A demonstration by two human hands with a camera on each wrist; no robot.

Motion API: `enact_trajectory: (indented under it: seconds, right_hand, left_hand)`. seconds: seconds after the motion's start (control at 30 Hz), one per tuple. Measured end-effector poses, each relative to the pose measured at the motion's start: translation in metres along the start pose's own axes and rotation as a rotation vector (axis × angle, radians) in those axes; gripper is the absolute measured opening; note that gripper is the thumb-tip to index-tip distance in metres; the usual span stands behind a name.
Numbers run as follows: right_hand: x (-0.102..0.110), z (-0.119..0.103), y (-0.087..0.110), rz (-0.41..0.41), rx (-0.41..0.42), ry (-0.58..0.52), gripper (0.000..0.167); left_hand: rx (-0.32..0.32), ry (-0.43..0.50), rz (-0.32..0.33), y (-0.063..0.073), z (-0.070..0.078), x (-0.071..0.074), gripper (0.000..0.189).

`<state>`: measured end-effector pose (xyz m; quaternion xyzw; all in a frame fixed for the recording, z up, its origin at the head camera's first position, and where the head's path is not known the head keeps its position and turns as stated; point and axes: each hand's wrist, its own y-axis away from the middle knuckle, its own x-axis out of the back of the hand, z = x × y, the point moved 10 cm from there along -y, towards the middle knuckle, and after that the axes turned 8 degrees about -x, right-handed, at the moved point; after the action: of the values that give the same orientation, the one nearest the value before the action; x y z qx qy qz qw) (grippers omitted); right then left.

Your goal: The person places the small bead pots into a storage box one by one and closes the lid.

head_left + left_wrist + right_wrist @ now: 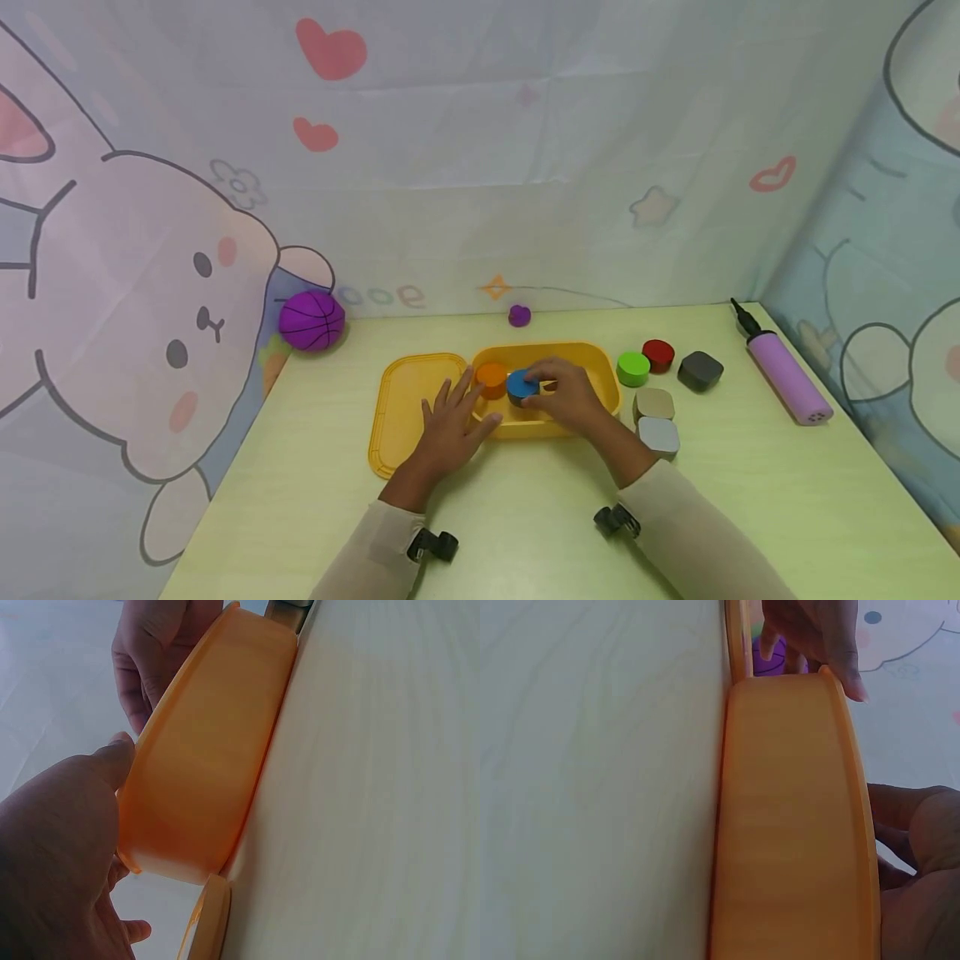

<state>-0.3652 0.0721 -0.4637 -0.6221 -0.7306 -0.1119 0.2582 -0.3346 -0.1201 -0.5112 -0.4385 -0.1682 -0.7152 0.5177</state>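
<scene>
A yellow plastic box (547, 429) stands in the middle of the table, its lid (405, 417) lying flat at its left. Inside the box, an orange round block (491, 380) sits at the left end. Beside it my right hand (572, 398) pinches a blue round block (519, 388) between thumb and fingers. With fingers spread and fairly straight, my left hand (448, 429) rests at the box's left end, its thumb touching the rim in the left wrist view. The box wall (795, 825) hides the blocks in the right wrist view.
Right of the box lie a green block (633, 368), a red block (657, 356), a black block (701, 372), a tan block (654, 403) and a grey block (657, 436). A purple hand pump (789, 377), a purple ball (312, 321) and a small purple object (519, 316) stand farther out.
</scene>
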Motion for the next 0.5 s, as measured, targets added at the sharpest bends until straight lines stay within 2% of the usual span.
enact_trajectory:
  seconds: [0.27, 0.5]
  right_hand:
    - [-0.014, 0.004, -0.009, -0.100, -0.055, 0.042, 0.027]
    - [-0.027, 0.015, -0.015, -0.196, -0.165, 0.095, 0.033]
  left_hand:
    - [-0.005, 0.015, -0.011, -0.001, 0.001, -0.001, 0.077]
    - [-0.017, 0.007, 0.015, 0.000, 0.004, 0.002, 0.076]
